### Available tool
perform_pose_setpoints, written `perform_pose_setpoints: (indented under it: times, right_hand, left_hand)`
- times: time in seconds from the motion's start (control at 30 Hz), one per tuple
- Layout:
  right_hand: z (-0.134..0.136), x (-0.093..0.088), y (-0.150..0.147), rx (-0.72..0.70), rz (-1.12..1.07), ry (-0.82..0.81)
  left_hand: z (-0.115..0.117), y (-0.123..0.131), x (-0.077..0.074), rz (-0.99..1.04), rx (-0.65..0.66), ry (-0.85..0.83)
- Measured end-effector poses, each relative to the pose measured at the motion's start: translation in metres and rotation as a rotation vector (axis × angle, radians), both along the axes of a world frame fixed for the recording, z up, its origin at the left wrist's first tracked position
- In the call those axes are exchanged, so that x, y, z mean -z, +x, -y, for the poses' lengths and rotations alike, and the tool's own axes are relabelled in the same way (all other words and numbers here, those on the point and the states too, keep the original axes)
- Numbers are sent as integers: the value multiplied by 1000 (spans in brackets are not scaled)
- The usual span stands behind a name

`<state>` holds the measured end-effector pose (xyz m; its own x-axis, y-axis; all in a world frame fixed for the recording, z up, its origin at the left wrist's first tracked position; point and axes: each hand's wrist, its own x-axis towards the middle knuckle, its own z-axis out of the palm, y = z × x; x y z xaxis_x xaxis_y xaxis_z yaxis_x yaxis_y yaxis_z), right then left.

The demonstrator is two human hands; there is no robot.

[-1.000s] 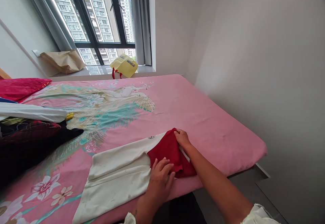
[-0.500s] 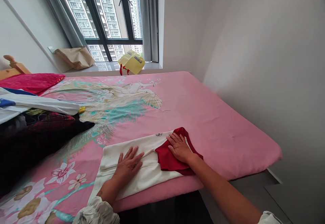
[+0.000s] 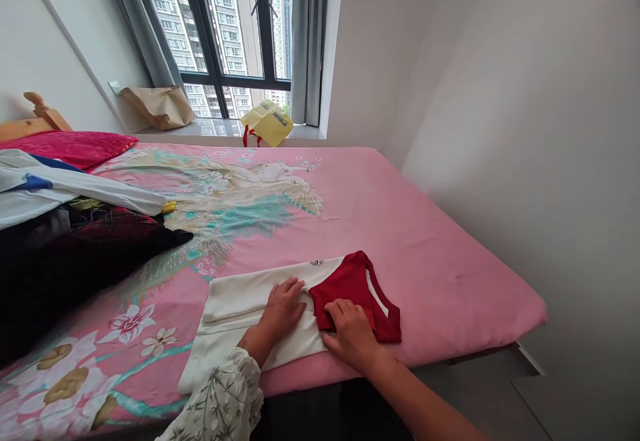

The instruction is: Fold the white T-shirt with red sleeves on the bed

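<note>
A white shirt (image 3: 235, 299) with a red shoulder part and collar (image 3: 345, 274) lies folded lengthwise along the near edge of the bed. A small round dark print (image 3: 317, 263) shows on its far side. My left hand (image 3: 284, 309) rests on the white body, fingers extended over the cloth. On the red part, my right hand (image 3: 353, 335) presses down near the bed's edge, its fingers slightly bent and the thumb apart. Some of the cloth is hidden under both hands.
A heap of dark and white clothes (image 3: 75, 261) lies on the left of the pink floral bedsheet (image 3: 425, 261). Behind it is a crimson pillow (image 3: 75, 147). A brown paper bag (image 3: 160, 106) and a yellow bag (image 3: 270, 123) are by the window.
My left hand has slid right and farther up the white cloth. My right hand has come back from the collar toward the near edge of the red part. The view has shifted slightly.
</note>
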<state>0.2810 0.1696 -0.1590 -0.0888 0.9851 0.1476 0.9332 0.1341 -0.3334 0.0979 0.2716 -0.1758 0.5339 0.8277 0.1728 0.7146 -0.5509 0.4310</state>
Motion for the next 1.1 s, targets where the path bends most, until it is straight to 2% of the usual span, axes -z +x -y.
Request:
perform_pose_setpoints:
  times: [0.1,0.23,0.27,0.33,0.4,0.43,0.47,0.53,0.6,0.7,0.87,0.97,1.1]
  right_hand:
    - [-13,-5,9,32,-102,35]
    - [-13,-41,29,10,-262,170]
    - [-10,-51,34,-39,-278,115]
    - [-2,-68,42,-199,-287,-143]
    - [1,-75,47,-309,-309,-361]
    - [-1,-75,49,-295,-343,-375]
    - [-5,-72,51,-229,-387,-323]
    - [-19,-59,57,4,-466,-140]
    - [-36,-42,68,273,-487,-35]
    - [-55,-18,91,533,-465,-68]
    - [-70,0,114,582,-491,-132]
    - [-82,3,115,588,-561,-139]
    - [-93,6,111,540,-758,-187]
  left_hand:
    - [1,12,-1,-24,-80,-12]
    - [5,13,0,-35,-83,-17]
    - [5,10,-1,-41,-74,-28]
    - [2,4,-3,-59,-27,-81]
    - [-4,-3,-7,-52,42,-158]
    - [-8,-6,-10,-24,61,-177]
    - [-12,-9,-13,13,62,-174]
    - [-18,-9,-18,90,20,-121]
    - [-20,-3,-20,121,-31,-70]
    - [-18,12,-15,104,-88,-66]
    - [-9,32,-6,-26,-181,-98]
    - [-8,35,-5,-162,-132,-135]
    - [-9,34,-2,-221,-98,-152]
